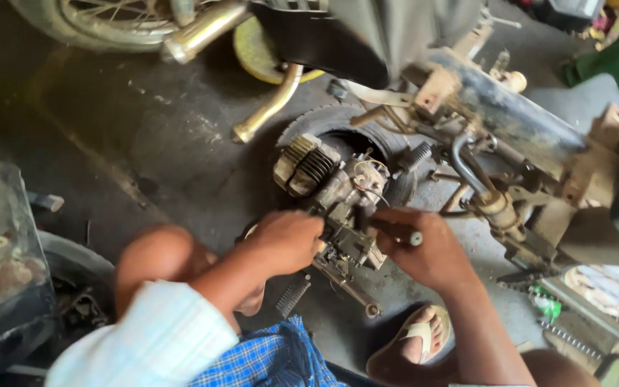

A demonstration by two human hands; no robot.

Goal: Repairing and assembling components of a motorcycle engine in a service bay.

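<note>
1. Two hands on the small engine [338, 197], which sits on the greasy floor [166, 143] against a tyre [338, 125], just beside the stripped bike frame [510, 122].
2. My left hand [288, 240] is clamped on the engine's near side, holding it steady.
3. My right hand [424, 251] is clenched round a dark tool handle [399, 233]; the tip is hidden, so I can't tell what it's biting.
4. Looks like the stripping-down stage. I reckon the next move needs a firm brace from the left, since the engine rests loose.
</note>
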